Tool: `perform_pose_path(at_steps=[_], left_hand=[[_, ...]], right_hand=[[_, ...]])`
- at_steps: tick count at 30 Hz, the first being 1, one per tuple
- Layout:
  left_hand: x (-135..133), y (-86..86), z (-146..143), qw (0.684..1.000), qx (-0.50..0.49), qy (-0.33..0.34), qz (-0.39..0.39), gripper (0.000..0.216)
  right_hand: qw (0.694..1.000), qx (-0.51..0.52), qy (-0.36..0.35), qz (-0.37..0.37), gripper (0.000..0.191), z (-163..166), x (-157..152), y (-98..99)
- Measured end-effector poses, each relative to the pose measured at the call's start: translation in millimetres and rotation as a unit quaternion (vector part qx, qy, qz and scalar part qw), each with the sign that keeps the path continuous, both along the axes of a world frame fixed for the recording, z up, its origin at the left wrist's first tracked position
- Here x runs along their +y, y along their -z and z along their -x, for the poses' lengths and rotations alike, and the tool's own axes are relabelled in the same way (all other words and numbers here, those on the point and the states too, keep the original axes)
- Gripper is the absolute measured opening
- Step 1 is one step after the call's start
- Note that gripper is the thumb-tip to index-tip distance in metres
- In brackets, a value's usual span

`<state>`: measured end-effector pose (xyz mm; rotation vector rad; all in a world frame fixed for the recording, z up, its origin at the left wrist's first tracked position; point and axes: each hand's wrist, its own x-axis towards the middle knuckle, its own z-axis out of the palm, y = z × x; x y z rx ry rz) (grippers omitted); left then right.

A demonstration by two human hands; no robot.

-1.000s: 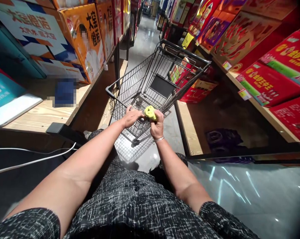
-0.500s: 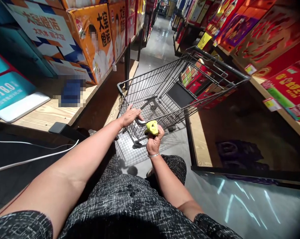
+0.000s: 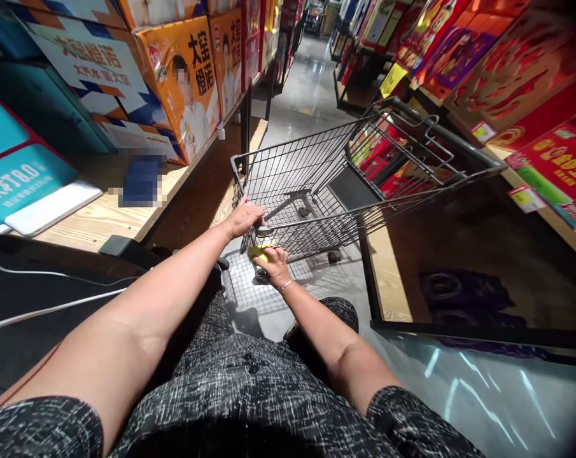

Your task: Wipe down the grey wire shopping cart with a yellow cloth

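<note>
A dark wire shopping cart (image 3: 297, 146) stands in the aisle before me, its near end toward my body and its handle at the far right. My left hand (image 3: 244, 218) is closed over the top rim at the cart's near end. Just below that rim, my right hand (image 3: 275, 264) holds a yellow cloth (image 3: 259, 254) against the wire front of the basket, its fingers curled around it. Part of the cloth is hidden behind the fingers. Inside the far part of the cart, a dark flat panel (image 3: 354, 189) shows through the wires.
On the left wooden shelf stand orange drink cartons (image 3: 182, 95), a white flat device (image 3: 53, 207) with cables, and a blurred dark blue object (image 3: 143, 180). Red gift boxes (image 3: 562, 165) fill the right shelf, whose dark-framed corner (image 3: 376, 321) juts near the cart.
My right hand has moved left and slightly down with the yellow cloth, to the cart's near end beneath my left hand. The cart has shifted and turned slightly to the right.
</note>
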<state>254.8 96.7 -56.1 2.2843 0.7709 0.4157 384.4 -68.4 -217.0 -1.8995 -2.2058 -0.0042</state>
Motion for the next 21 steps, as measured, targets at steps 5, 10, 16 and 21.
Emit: perform_pose_path(at_steps=[5, 10, 16, 21], left_hand=[[2.0, -0.3, 7.0, 0.999, 0.021, -0.012, -0.024, 0.056], [4.1, 2.9, 12.0, 0.997, 0.032, 0.025, -0.058, 0.051], [-9.7, -11.4, 6.7, 0.995, 0.068, -0.011, -0.07, 0.05], [-44.7, -28.3, -11.3, 0.991, 0.045, -0.061, -0.112, 0.068]], right_hand=[[0.997, -0.053, -0.02, 0.062, 0.035, -20.5, -10.9, 0.7], [0.996, -0.052, -0.013, -0.071, 0.036, -53.0, 1.1, -46.1], [0.948, -0.011, 0.059, -0.311, 0.036, -84.6, 21.4, -125.8], [0.959, -0.004, 0.042, -0.28, 0.031, -66.5, 23.6, -94.3]])
